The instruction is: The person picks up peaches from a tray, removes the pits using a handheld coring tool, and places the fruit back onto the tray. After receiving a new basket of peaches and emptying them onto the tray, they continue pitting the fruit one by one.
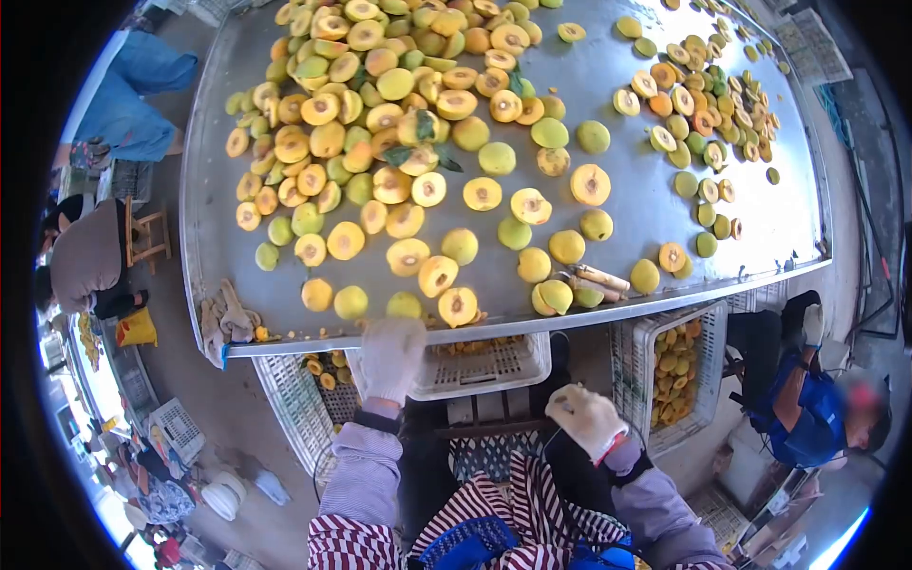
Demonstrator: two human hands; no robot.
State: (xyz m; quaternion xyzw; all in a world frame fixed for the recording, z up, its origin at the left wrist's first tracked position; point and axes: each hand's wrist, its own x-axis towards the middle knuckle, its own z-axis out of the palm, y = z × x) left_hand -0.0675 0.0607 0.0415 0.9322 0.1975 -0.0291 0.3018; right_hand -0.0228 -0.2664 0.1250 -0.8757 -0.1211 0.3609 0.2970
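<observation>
My left hand (pixel 391 356), in a white glove, reaches up to the near edge of the metal table (pixel 665 204), just below a whole yellow-green fruit (pixel 404 305). It holds nothing I can see. My right hand (pixel 584 418), also gloved, hangs lower over my lap with fingers curled; whether it holds anything is unclear. Several whole and halved yellow fruits (pixel 380 142) cover the table. A wooden-handled knife (pixel 600 279) lies near the table's edge to the right.
White plastic crates (pixel 489 366) sit under the table edge; one at the right (pixel 670 370) holds fruit halves. A person in blue (pixel 807 399) sits to the right. Other people sit at the left. A rag (pixel 223 323) hangs on the table corner.
</observation>
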